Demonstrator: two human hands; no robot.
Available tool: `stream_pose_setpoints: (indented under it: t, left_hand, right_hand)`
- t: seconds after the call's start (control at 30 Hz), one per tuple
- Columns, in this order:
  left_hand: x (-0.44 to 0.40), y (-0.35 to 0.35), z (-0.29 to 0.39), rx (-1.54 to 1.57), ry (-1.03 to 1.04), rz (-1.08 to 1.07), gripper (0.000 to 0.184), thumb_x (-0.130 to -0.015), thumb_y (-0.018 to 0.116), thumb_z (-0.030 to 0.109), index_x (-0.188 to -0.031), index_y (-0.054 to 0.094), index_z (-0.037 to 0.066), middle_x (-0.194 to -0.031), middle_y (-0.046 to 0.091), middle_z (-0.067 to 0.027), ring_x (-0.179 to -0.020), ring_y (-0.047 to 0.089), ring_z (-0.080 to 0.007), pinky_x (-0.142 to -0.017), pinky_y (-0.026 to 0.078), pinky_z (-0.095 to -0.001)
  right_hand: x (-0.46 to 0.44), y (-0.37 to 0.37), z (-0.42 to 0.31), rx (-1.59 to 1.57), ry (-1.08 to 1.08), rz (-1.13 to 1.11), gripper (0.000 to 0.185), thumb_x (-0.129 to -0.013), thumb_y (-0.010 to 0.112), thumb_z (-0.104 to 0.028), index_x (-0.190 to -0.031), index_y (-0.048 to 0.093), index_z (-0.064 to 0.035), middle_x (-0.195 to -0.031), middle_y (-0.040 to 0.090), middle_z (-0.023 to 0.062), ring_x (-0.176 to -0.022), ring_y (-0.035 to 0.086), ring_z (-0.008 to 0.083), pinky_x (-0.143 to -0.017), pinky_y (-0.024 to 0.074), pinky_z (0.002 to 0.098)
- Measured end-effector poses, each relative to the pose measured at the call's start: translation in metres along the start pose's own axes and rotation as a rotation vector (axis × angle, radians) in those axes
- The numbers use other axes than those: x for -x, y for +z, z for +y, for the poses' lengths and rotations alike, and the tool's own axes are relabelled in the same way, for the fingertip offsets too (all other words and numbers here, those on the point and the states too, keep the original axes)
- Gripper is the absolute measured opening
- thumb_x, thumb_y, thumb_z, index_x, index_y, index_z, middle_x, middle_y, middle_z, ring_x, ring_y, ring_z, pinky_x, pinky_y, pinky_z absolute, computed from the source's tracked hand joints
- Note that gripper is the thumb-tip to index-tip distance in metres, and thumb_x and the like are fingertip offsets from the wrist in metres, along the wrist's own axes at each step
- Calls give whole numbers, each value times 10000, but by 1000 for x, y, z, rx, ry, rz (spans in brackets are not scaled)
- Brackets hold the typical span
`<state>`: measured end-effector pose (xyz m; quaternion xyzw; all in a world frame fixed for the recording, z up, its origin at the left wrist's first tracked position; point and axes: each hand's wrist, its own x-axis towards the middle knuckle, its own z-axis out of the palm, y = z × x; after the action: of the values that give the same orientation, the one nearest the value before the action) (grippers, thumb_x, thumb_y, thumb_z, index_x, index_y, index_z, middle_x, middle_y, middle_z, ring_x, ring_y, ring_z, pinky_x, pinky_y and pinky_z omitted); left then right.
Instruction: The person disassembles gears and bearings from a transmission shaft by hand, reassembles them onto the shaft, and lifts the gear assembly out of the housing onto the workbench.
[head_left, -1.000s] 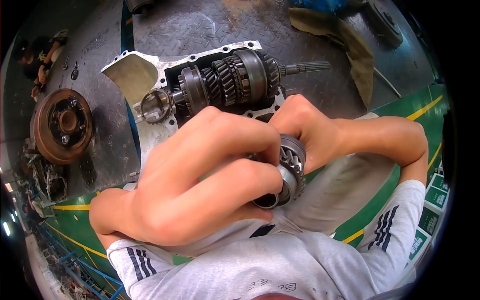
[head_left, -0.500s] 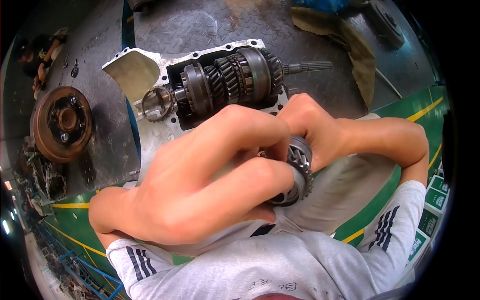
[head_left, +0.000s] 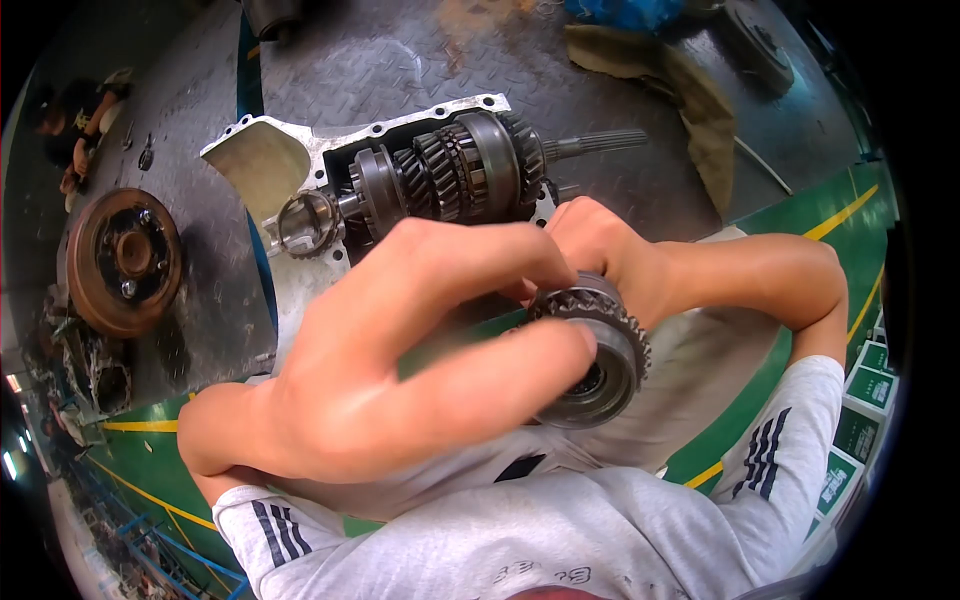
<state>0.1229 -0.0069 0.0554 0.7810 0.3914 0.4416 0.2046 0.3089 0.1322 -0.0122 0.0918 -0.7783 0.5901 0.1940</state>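
A dark steel gear with a toothed ring and a smooth round collar is held over my lap, its bored face tilted up towards me. My right hand is closed around its far side, its fingers partly hidden. From the left, my left hand spans the gear, one finger at the upper edge and another across the near face; the rest are hidden or blurred. Beyond my hands, a gear shaft carrying several gears lies in an open metal housing. A loose ring sits at the shaft's left end.
A rusty round flange lies on the left metal bench. Cloth and a thin rod lie to the right on the tread-plate table. Another person is at the far left. Boxes stand at the right.
The gear has tilted so more of its round face and bore shows. My left hand's fingers have spread a little wider around it. The view has shifted slightly.
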Motion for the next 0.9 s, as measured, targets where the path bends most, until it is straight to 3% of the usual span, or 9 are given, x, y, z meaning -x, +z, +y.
stream_pose_setpoints:
  t: [0.13,0.23,0.3,0.33,0.43,0.63,0.9]
  left_hand:
    - [-1,4,16,16,-66,9,382,-747,809,29,-1089,668,125,-1213,659,-228,-994,681,-313,-836,560,-375]
    - [0,1,7,-78,50,-29,379,-739,814,48,-1083,671,116,-1222,653,-241,-1004,682,-327,-864,572,-395]
    - [0,-2,5,-145,129,-87,379,-734,818,60,-1082,673,109,-1227,650,-250,-1012,682,-333,-871,577,-405]
    - [0,0,6,-140,120,-61,390,-743,831,86,-1097,666,91,-1218,659,-256,-1003,689,-336,-854,579,-403]
    - [2,7,4,-116,112,17,425,-763,854,136,-1123,646,45,-1192,679,-265,-977,703,-341,-820,583,-398]
    - [0,0,-8,-149,181,23,546,-786,874,181,-1203,609,-50,-1153,699,-262,-945,716,-344,-789,576,-390]
    - [-2,-3,-16,-204,236,-35,593,-786,875,187,-1247,601,-65,-1162,684,-269,-966,711,-353,-802,563,-395]
  right_hand:
    - [3,0,3,0,-17,-19,170,-678,821,-56,-797,710,-5,-679,675,121,-545,611,185,-546,496,295]
    - [5,3,5,5,-33,-14,193,-671,840,-72,-787,701,-3,-678,674,120,-543,613,194,-543,494,298]
    - [5,1,4,-31,-23,5,169,-810,843,-156,-840,760,-12,-733,692,129,-633,670,330,-608,546,357]
    - [4,2,6,-29,-23,5,169,-810,843,-156,-840,760,-12,-733,692,129,-633,670,330,-608,546,357]
    - [3,3,11,7,-134,93,223,-681,865,-101,-765,683,-3,-663,650,123,-533,606,210,-531,482,312]
    - [-1,-2,5,33,-79,71,173,-709,847,-75,-809,725,-4,-665,656,119,-537,611,209,-524,479,308]
    - [2,-4,-3,73,39,21,198,-695,848,-66,-830,721,4,-716,693,141,-566,631,189,-571,512,309]
